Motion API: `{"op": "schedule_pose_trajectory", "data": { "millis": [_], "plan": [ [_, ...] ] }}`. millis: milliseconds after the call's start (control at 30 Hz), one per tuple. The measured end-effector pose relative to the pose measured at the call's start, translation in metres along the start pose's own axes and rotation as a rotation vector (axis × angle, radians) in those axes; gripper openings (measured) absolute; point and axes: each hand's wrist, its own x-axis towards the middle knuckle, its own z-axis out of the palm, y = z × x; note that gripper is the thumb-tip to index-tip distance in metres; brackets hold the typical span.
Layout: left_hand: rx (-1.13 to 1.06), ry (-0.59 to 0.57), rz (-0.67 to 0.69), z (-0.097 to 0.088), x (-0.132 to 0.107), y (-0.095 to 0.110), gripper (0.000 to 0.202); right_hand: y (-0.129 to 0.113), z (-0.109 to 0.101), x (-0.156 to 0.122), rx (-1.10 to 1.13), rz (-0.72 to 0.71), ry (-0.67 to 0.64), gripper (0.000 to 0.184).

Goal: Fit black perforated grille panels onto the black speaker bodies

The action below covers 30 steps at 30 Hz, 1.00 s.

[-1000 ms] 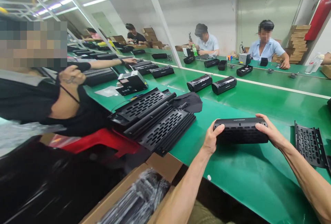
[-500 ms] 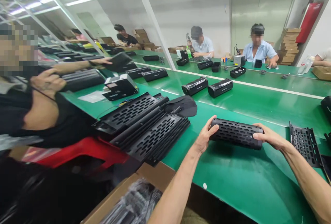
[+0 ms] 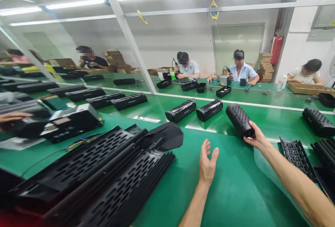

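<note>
Right hand [image 3: 255,136]: fingers clamped on the near end of a perforated black casing [image 3: 238,118], right of centre. Left hand [image 3: 207,164], lower centre: empty, thumb apart from fingers. Gripped at one end, the casing could tilt, slip or strike the adjacent unit [image 3: 209,110].

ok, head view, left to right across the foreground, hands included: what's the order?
Pile of long black slotted panels, bare open left hand, rounded black slotted housing gripped by the right hand, separate black slotted panel.
</note>
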Motion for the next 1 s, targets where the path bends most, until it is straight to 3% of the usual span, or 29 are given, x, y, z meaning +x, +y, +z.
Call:
{"op": "schedule_pose_trajectory", "data": {
  "millis": [133, 267, 433, 567, 633, 767, 867, 1000],
  "plan": [
    [0.2, 0.016, 0.175, 0.001, -0.015, -0.015, 0.063, -0.037, -0.004, 0.046, -0.023, -0.033, 0.259, 0.043],
    [0.266, -0.007, 0.222, 0.001, -0.013, -0.014, 0.051, -0.056, -0.021, 0.058, -0.212, 0.0, 0.362, 0.055],
    [0.372, -0.028, 0.276, 0.003, -0.009, -0.016, 0.047, -0.091, -0.063, 0.037, -0.613, -0.05, 0.464, 0.046],
    [0.42, -0.015, 0.295, 0.006, -0.005, -0.022, 0.046, -0.115, -0.108, -0.008, -0.974, -0.123, 0.525, 0.033],
    [0.428, -0.019, 0.296, 0.008, -0.003, -0.023, 0.045, -0.111, -0.124, -0.036, -1.153, -0.097, 0.514, 0.034],
    [0.453, -0.044, 0.278, 0.01, -0.003, -0.02, 0.043, -0.077, -0.137, -0.072, -1.42, 0.013, 0.43, 0.03],
    [0.451, -0.051, 0.26, 0.011, -0.003, -0.018, 0.039, -0.058, -0.138, -0.079, -1.523, 0.081, 0.372, 0.015],
    [0.441, -0.052, 0.248, 0.01, -0.003, -0.016, 0.038, -0.061, -0.141, -0.078, -1.579, 0.098, 0.349, 0.01]
  ]
}}
